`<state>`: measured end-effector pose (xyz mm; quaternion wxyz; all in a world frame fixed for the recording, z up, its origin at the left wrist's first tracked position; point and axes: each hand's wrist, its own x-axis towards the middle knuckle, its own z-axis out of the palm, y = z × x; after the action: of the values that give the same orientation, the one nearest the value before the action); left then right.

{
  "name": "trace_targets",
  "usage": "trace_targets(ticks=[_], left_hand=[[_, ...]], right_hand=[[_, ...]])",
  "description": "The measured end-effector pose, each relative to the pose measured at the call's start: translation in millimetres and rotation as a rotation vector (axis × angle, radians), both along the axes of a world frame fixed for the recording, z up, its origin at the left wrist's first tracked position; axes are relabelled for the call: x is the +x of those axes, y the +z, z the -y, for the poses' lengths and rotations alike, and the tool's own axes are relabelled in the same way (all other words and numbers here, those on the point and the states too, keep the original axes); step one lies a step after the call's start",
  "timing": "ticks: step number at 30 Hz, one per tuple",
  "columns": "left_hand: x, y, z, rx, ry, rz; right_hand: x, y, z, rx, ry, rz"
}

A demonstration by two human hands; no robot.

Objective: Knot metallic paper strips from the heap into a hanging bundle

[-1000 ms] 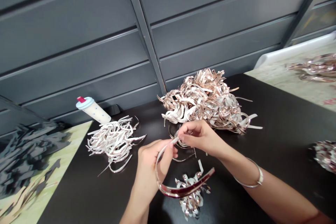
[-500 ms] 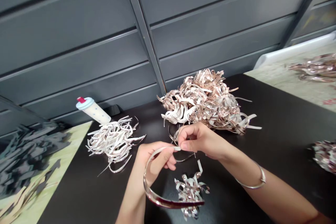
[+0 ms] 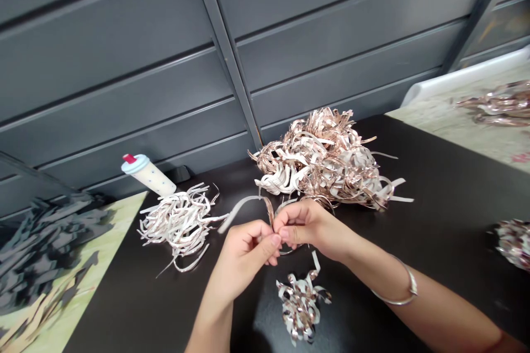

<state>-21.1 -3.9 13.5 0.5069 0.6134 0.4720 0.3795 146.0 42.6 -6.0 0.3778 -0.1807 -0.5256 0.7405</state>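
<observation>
My left hand and my right hand meet over the middle of the dark table, thumbs and fingertips pinched together on one shiny rose-gold strip with a pale back. Its free length rises from the fingers, bends over and hangs down to the left. Whatever fold or knot lies at the fingertips is hidden. Just below the hands sits a small heap of short, knotted strips. Behind the right hand, a few thin strips curl on the table, partly covered by it.
A large tangle of rose-gold strips lies at the back, a pale bundle of strips at the left. A tumbler with a blue lid stands by the grey panelled wall. Dark scraps lie far left; another shiny pile far right.
The strip's long loop, which hung toward me over the left wrist, now arches up and away to the left. My hands have come together, fingertips touching.
</observation>
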Motion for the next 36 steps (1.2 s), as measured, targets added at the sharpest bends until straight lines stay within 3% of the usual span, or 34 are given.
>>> trace_targets(ticks=[3, 7, 12, 17, 20, 23, 26, 36], left_hand=[[-2, 5.4, 2, 0.108, -0.081, -0.073], [4, 7.0, 5, 0.327, -0.082, -0.135], [11, 0.7, 2, 0.511, -0.073, -0.001], [12, 1.9, 3, 0.769, 0.095, -0.375], [13, 2.4, 5, 0.868, 0.116, -0.515], [14, 0.9, 6, 0.933, 0.109, -0.574], [15, 0.7, 6, 0.946, 0.115, -0.580], [6, 7.1, 0, 0.577, 0.065, -0.340]], right_hand=[[1, -3.0, -2, -0.026, 0.064, -0.067], [6, -7.3, -9, -0.016, 0.145, -0.138], [21, -7.0, -22, 0.174, 0.177, -0.147], [31, -0.7, -25, 0.379, 0.132, -0.043], [27, 1.2, -18, 0.550, 0.032, 0.027], [17, 0.6, -10, 0.761, -0.229, 0.241], [11, 0.8, -6, 0.826, -0.339, 0.342], [34, 15.4, -12, 0.877, -0.101, 0.356]])
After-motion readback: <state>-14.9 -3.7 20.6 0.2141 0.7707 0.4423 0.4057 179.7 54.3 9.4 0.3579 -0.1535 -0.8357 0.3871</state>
